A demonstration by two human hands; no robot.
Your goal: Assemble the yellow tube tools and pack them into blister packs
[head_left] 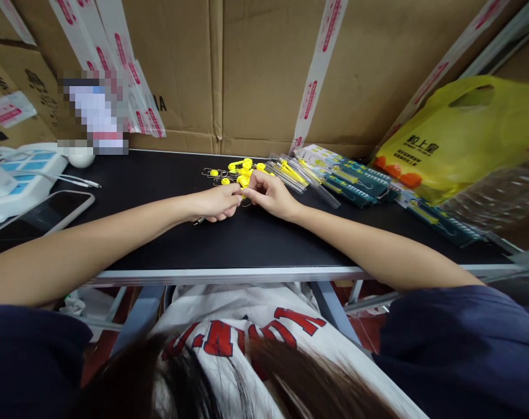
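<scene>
Head view: left hand point(218, 203) is curling around a thin silver metal piece point(198, 221); right hand point(270, 195) is pressing fingertips together, can't tell on what. Small yellow plastic-and-wire parts point(245, 164) are lying just beyond, on black tabletop point(255, 244).

Looking from the head, forward and down, over the black table point(290, 241). Catching the hair point(116, 381) and the shirt point(229, 302) at the lower edge, from very near. Showing the left hand point(220, 203) and the right hand point(270, 195) close to the middle, from above and behind. Facing, farther away, the cardboard point(259, 70) along the top. Covering widely, from the phone point(50, 212) at left to the yellow bag point(478, 134) at right.
</scene>
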